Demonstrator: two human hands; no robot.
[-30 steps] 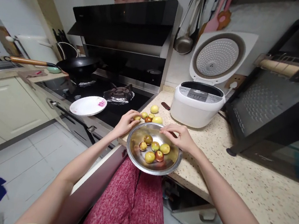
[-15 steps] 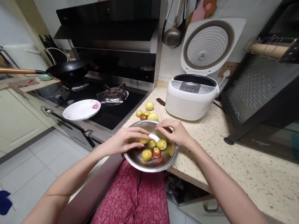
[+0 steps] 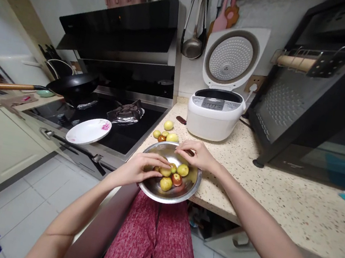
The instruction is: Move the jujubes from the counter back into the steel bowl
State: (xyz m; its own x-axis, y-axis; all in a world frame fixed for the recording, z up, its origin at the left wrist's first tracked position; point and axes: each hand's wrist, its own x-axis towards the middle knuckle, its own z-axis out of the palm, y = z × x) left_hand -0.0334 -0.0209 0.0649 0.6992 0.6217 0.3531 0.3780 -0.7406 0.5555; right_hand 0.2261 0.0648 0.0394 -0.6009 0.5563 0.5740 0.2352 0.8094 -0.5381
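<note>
A shallow steel bowl (image 3: 194,189) stands at the counter's front edge, just above my lap. Several yellow-green jujubes (image 3: 166,184) and a red-brown jujube (image 3: 176,179) lie inside it. From the left, my left hand (image 3: 145,167) reaches over the rim, thumb and fingers around a yellow-green jujube (image 3: 165,171). At the bowl's back right rim is my right hand (image 3: 196,153), its fingers pinched together; a dark brown handle (image 3: 190,153) shows beneath them, the rest of it hidden. Behind the bowl sits a small group of jujubes (image 3: 172,137) on the counter.
An open white rice cooker (image 3: 213,120) stands behind, beside a small brown piece (image 3: 181,120). Left, a flowered white plate (image 3: 88,132) rests at the stove's front, with a black wok (image 3: 73,83) behind. A large dark appliance (image 3: 317,125) occupies the right.
My left fingers have dipped slightly lower over the jujubes. My right hand keeps its pinch at the rim. The whole view has shifted a little.
</note>
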